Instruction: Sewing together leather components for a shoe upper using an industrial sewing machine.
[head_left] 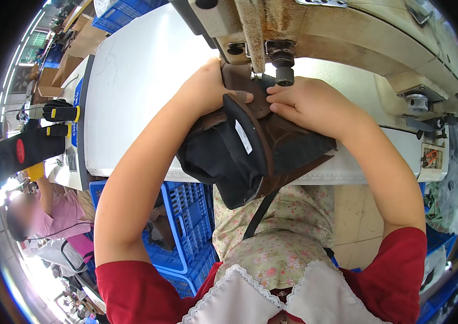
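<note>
A bag [223, 156] of black cloth and brown leather-like panels, with a white label [243, 136] on its lining, hangs over the front edge of the white table. Its upper brown part lies beneath the presser foot [256, 74] of a sewing machine [342, 32]. My left hand [207, 89] grips that part from the left, thumb on top and the other fingers partly hidden behind it. On the right, my right hand [307, 105] is closed on the brown and black material beside the foot, its fingertips pressed together at the edge.
The white sewing table [126, 97] spreads out to the left. Under its front edge stand blue plastic crates [185, 227], with brown pieces inside one. Another blue crate [126, 13] is at the back. A co-worker in a pink top [67, 216] sits at the far left, near another machine.
</note>
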A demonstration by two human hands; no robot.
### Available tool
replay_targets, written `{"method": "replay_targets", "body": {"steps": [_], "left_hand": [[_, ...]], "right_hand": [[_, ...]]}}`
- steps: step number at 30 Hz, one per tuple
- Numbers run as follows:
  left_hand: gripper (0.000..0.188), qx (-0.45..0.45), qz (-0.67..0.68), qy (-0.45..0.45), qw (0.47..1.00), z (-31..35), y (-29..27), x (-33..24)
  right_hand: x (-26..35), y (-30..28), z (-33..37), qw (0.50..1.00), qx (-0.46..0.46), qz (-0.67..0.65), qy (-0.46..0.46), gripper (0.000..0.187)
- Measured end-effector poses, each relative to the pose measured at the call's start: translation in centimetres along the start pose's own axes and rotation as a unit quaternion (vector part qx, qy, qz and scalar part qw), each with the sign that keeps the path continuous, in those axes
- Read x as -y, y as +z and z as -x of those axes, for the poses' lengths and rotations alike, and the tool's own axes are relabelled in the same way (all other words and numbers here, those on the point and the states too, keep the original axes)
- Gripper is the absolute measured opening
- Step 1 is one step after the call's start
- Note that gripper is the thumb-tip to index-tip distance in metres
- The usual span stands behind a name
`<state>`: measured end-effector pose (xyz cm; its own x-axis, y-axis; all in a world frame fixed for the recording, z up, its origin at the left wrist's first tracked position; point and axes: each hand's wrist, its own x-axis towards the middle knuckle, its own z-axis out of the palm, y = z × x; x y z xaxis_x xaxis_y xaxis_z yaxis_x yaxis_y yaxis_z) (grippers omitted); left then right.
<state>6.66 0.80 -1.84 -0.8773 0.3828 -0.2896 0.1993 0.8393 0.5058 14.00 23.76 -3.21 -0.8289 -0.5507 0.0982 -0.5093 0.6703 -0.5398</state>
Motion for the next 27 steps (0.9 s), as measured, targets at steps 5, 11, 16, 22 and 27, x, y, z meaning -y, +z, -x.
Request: {"method": "replay_targets", "body": {"steps": [5, 11, 16, 22, 27], "left_hand": [[0.07, -0.018, 0.09, 0.011, 0.996, -0.3, 0.3, 1.6], [0.057, -0.016, 0.104, 0.0, 0.994, -0.4, 0.1, 1.4], [0.059, -0.019, 0.069, -0.009, 0.997, -0.3, -0.6, 0.1], [0.055, -0.013, 0.07, 0.02, 0.997, -1.5, -0.7, 1.2], [0.049, -0.009, 0.078, 0.044, 0.996, -1.8, -1.1, 0.6]], "right_hand": [[0.2, 0.3, 0.2, 0.999, -0.042, -0.01, -0.009, 0.028], [0.0, 0.1, 0.2, 1.0, -0.01, 0.009, -0.003, 0.027], [-0.2, 0.7, 0.2, 0.999, -0.04, 0.011, -0.005, 0.028], [0.2, 0.6, -0.3, 0.998, -0.055, 0.022, 0.014, 0.031], [-0.2, 1.0, -0.3, 0.997, -0.078, 0.016, 0.005, 0.031]]}}
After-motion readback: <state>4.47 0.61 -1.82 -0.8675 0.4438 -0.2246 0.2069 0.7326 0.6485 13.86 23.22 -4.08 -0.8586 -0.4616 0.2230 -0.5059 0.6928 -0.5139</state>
